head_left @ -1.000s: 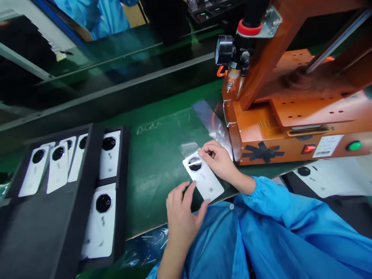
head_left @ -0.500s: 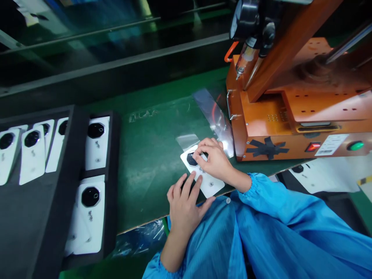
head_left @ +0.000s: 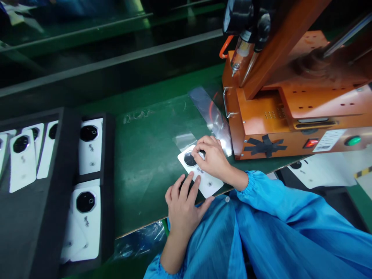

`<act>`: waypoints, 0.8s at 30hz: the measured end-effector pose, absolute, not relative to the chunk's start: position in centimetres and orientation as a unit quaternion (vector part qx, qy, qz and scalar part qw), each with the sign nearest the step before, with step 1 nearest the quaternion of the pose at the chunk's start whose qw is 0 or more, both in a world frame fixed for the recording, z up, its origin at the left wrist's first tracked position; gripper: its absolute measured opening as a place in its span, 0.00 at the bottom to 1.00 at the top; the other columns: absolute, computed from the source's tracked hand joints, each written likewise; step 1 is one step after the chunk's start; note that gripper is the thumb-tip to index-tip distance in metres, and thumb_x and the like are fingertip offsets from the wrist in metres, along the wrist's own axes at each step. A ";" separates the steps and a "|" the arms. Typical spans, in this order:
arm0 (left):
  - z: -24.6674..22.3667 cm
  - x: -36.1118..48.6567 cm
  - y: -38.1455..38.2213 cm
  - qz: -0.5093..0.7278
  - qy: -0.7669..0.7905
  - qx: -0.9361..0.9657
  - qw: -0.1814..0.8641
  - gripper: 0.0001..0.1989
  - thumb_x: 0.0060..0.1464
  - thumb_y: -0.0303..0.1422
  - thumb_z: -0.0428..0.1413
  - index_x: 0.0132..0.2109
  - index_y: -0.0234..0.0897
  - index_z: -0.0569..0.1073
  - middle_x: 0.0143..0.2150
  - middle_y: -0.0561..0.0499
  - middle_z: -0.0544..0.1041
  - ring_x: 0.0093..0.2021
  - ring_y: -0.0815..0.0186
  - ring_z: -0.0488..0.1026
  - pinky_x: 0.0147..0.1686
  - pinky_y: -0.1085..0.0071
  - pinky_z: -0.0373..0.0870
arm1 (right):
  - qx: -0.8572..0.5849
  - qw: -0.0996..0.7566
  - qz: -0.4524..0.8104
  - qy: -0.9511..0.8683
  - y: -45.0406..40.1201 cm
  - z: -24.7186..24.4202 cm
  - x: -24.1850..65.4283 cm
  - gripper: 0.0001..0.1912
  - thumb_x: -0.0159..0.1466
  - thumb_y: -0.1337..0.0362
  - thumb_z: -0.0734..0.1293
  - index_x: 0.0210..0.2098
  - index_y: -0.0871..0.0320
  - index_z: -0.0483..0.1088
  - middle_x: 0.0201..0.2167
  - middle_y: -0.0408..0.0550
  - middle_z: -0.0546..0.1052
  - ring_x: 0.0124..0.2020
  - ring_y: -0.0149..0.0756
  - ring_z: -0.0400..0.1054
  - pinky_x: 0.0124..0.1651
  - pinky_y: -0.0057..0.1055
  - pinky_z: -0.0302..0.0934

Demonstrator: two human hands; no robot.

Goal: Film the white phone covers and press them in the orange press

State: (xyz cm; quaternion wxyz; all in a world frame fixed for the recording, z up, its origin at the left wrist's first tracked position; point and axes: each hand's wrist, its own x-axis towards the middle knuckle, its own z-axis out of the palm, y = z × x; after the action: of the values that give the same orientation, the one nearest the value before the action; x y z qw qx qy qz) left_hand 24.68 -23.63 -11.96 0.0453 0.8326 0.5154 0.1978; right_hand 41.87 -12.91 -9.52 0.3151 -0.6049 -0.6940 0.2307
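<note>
A white phone back cover with a dark octagonal camera window lies slanted on the green work surface, close to its front edge. My right hand rests over its upper right part. Thumb and index finger are pinched together at the camera window; whatever is between them is hidden. At the cover's lower left edge is my left hand, fingers spread, with its fingertips at that edge and the thumb near the bottom corner. A piece of clear film sticks out beyond the cover's top edge.
Black trays at the left hold several similar white covers. To the right stands an orange machine with a lit green button. A clear plastic strip lies against it. Another white cover is beneath it at right.
The camera view has turned slightly, so the trays and machine appear shifted left. Both hands keep almost the same pose on the cover.
</note>
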 end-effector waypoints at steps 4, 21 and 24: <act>-11.9 24.8 -23.6 0.202 0.514 0.832 0.043 0.33 0.56 0.52 0.62 0.63 0.41 0.72 0.64 0.43 0.74 0.62 0.46 0.68 0.56 0.51 0.58 | -0.607 0.317 0.219 -0.696 -12.9 -9.7 41.9 0.05 0.64 0.67 0.68 0.31 0.56 0.74 0.39 0.46 0.74 0.44 0.40 0.64 0.47 0.39 0.52; -11.9 24.8 -23.6 0.201 0.520 0.829 0.048 0.32 0.55 0.51 0.62 0.63 0.43 0.72 0.63 0.42 0.75 0.62 0.45 0.68 0.56 0.50 0.58 | -0.604 0.326 0.194 -0.701 -13.3 -9.8 42.0 0.04 0.63 0.64 0.70 0.32 0.56 0.75 0.39 0.47 0.73 0.44 0.40 0.64 0.49 0.40 0.55; -11.9 24.9 -23.6 0.203 0.518 0.829 0.045 0.32 0.55 0.51 0.62 0.62 0.42 0.72 0.63 0.42 0.75 0.62 0.46 0.68 0.56 0.50 0.58 | -0.600 0.331 0.192 -0.703 -13.4 -9.8 42.1 0.04 0.65 0.64 0.69 0.33 0.56 0.75 0.39 0.48 0.73 0.45 0.41 0.63 0.50 0.40 0.56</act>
State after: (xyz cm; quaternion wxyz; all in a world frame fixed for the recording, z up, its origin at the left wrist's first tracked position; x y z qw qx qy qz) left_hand 24.89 -23.57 -11.87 0.0452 0.8295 0.5184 0.2029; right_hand 42.07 -13.43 -9.85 0.3306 -0.5999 -0.7027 0.1925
